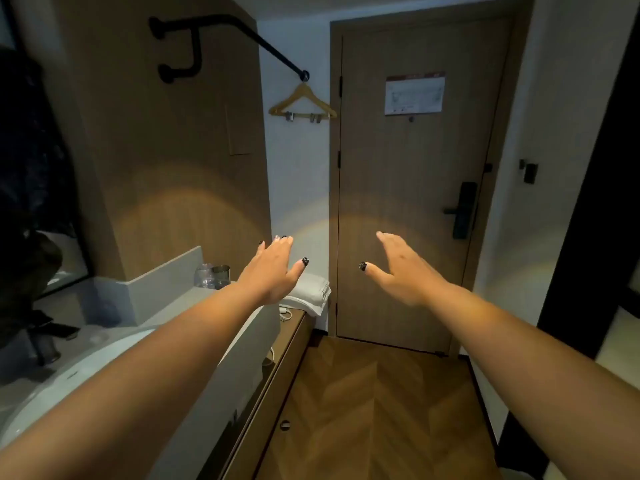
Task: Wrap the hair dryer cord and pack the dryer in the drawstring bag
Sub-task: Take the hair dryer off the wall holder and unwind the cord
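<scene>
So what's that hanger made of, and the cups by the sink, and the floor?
The hanger looks like pale varnished wood with metal clips, going by its yellow-tan sheen. One cup seems clear glass or plastic, since you see through it; the other cup looks darker, perhaps tinted or metal. The floor looks like brown wood planks in a zigzag pattern, possibly laminate.

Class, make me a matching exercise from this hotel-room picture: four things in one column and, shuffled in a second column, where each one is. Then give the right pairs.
Things:
1. wooden hanger
2. folded white towels
3. notice sheet
4. drinking glasses

Places:
A. fixed on the door
B. at the back of the counter, by the wood-panelled wall
C. hanging from the black rail
D. at the counter's far end, nearest the door

Pairs: 1-C, 2-D, 3-A, 4-B
</scene>
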Available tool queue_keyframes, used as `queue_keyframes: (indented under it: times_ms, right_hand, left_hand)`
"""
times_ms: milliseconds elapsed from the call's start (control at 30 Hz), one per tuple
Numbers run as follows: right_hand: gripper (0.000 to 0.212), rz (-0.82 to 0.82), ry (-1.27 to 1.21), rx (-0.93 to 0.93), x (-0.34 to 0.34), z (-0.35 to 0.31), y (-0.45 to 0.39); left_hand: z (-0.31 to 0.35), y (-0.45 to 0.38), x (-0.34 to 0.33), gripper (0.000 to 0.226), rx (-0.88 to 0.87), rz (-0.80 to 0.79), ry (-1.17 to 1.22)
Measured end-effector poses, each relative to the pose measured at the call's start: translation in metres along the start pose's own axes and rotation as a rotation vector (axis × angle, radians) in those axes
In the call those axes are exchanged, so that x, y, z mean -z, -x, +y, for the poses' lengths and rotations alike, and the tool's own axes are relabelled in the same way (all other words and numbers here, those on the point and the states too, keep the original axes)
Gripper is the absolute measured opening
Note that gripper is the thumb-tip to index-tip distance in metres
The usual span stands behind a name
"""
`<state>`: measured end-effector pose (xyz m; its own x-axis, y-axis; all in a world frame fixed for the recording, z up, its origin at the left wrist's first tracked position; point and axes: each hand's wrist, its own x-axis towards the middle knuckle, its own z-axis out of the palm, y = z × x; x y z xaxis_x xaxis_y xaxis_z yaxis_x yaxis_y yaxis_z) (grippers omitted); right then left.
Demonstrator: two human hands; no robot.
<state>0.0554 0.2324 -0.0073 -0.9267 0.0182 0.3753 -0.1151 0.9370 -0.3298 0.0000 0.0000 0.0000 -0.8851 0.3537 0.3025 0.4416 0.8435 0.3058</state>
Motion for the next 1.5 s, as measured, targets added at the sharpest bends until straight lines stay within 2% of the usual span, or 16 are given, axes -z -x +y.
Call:
queue_keyframes:
  times_ms: [233, 500, 800, 1167, 1500]
  right_hand:
    - [0.074, -0.027, -0.003, -0.047, -0.04, 0.004, -0.058]
    - [0.071, -0.011, -0.013, -0.092, -0.093, 0.002, -0.131]
    - [0.07, -0.058, -0.068, -0.151, -0.147, 0.011, -0.186]
    - [0.068, -0.084, -0.202, -0.172, -0.201, 0.06, -0.264]
    - [0.069, -0.165, -0.339, -0.145, -0.256, 0.139, -0.385]
  left_hand:
    - [-0.04, -0.065, -0.022, 0.06, 0.021, -0.002, 0.05]
    - [-0.095, -0.148, -0.055, 0.064, -0.025, -0.075, 0.148]
    - [-0.145, -0.205, -0.098, 0.066, -0.055, -0.132, 0.183]
    - [-0.168, -0.277, -0.161, 0.066, -0.045, -0.166, 0.264]
    - [-0.191, -0.397, -0.23, 0.071, 0.099, -0.207, 0.3]
